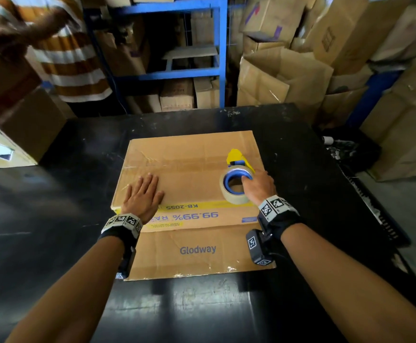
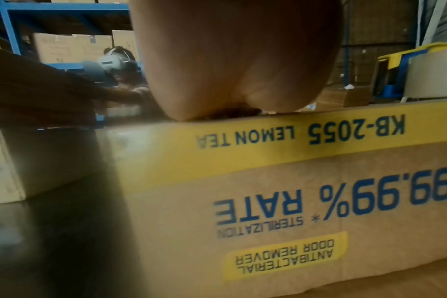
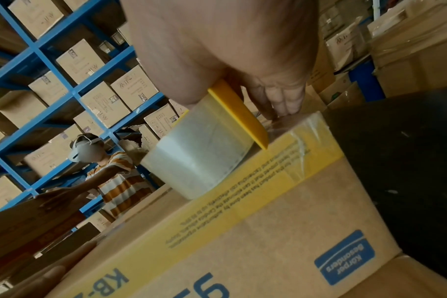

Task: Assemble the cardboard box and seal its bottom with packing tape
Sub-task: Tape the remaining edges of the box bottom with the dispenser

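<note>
1. We see the cardboard box [image 1: 192,184] standing upside down on the black table [image 1: 53,194], its printed side facing us with the lettering inverted, and 1 loose flap lying flat on the table toward us.
2. Our left hand [image 1: 143,195] lies flat on the box's upturned face near its left edge, fingers straight and together, pressing down and gripping nothing.
3. Our right hand [image 1: 257,185] is curled round the tape dispenser [image 1: 237,180], which sits on the right part of that same face. Fingers hook into the blue core of the clear tape roll, and the yellow plate points away from us.
4. From the right wrist view, the roll [image 3: 199,159] touches the cardboard by the yellow printed band, with the fingertips [image 3: 285,104] down at the box's edge.
5. Clear tape already shines across the left of the upturned face.
6. Behind the table, a person in a striped shirt [image 1: 68,58] handles another carton, with blue shelving [image 1: 177,70] and stacked cartons around.
</note>
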